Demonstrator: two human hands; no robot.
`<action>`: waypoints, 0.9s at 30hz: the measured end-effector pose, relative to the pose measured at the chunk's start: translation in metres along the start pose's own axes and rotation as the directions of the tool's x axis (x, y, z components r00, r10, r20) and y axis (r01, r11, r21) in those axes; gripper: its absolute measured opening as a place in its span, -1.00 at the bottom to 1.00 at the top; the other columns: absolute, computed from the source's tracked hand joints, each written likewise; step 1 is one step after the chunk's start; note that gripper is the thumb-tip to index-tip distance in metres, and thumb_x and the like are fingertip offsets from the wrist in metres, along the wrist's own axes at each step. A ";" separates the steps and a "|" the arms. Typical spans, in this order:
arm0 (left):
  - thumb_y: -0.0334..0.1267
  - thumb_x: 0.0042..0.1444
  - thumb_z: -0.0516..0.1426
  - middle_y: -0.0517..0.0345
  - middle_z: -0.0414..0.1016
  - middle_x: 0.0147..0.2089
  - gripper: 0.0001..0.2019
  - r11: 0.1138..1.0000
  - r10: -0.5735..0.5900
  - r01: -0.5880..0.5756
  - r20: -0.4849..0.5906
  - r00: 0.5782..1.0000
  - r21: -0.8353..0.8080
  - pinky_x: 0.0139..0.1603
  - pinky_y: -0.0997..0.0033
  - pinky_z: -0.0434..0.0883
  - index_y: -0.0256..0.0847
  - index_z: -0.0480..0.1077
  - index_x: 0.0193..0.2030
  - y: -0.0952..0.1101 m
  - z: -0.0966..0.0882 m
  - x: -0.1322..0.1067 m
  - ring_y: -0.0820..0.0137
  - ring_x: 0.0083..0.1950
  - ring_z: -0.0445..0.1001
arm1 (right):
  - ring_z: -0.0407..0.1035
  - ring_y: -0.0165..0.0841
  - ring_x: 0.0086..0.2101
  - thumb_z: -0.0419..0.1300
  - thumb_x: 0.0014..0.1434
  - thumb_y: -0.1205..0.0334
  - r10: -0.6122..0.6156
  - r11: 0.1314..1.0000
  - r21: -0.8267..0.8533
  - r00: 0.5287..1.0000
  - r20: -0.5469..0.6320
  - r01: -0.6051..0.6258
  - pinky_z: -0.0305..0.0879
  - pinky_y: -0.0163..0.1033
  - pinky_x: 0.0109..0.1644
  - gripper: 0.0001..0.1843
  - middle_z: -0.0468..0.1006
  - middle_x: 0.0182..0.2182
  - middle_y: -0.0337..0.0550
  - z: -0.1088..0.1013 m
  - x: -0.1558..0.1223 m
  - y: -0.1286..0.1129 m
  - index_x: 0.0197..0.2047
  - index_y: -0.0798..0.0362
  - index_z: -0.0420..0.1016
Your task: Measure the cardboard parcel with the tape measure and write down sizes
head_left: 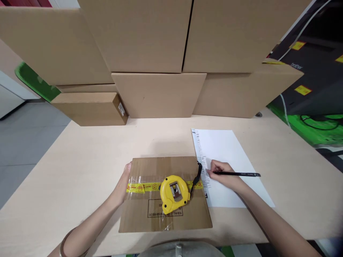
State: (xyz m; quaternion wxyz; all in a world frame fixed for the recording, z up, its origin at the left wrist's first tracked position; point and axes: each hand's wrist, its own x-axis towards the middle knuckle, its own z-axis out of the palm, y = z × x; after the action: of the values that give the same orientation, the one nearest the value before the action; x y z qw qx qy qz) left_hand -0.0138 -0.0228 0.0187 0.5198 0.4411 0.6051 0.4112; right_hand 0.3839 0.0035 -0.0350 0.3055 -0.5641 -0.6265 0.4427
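Left hand [123, 182] lies flat against the left side of the small cardboard box [164, 194], fingers spread, gripping nothing. The box sits near the counter's [80, 167] front edge. Right hand [223, 175] is pinched on a black pen [237, 174], tip at the printed column on the white sheet [227, 157] just right of the box. The yellow tape measure [174, 194] rests loose on the box top, over the yellow tape strip. A nudge of the box could likely slide the tape measure off. The loose sheet may shift under the pen.
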 end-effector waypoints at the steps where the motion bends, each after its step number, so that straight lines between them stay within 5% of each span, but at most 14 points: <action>1: 0.37 0.09 0.22 -0.02 0.67 0.15 -0.39 1.000 -0.001 0.001 -0.018 1.000 0.007 0.60 0.02 0.11 -0.08 0.61 0.02 0.000 0.001 0.000 -0.04 0.56 0.22 | 0.07 -0.46 -0.54 0.37 0.06 0.04 -0.003 1.000 -0.003 1.000 -0.006 0.003 -0.02 -0.30 -0.47 -0.55 0.20 -0.61 -0.37 0.000 0.000 -0.001 -0.56 -0.04 0.17; 15: 0.44 0.07 0.18 0.00 0.59 0.28 -0.31 1.000 -0.003 0.003 -0.018 1.000 0.006 0.62 0.02 0.06 -0.14 0.59 0.01 -0.012 -0.001 0.007 -0.04 0.55 0.23 | 0.18 -0.40 -0.59 0.31 0.18 -0.32 0.014 1.000 0.018 1.000 -0.005 -0.014 0.03 -0.26 -0.50 -0.43 0.38 -0.64 -0.28 -0.004 0.002 0.007 -0.49 -0.05 0.25; 27: 0.43 0.16 0.13 -0.03 0.56 0.33 -0.28 1.000 0.002 -0.002 0.001 1.000 0.019 0.63 0.05 0.01 -0.17 0.56 0.13 -0.017 -0.004 0.009 -0.01 0.56 0.21 | 0.05 -0.44 -0.57 0.33 0.06 -0.44 0.000 1.000 -0.014 1.000 0.002 0.000 -0.05 -0.27 -0.49 -0.32 0.22 -0.66 -0.34 -0.002 0.002 0.000 -0.58 -0.04 0.24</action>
State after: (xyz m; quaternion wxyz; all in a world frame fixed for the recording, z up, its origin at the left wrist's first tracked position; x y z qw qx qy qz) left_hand -0.0198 -0.0192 0.0003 0.5156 0.4466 0.6083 0.4058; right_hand 0.3849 0.0057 -0.0345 0.3011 -0.5656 -0.6299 0.4390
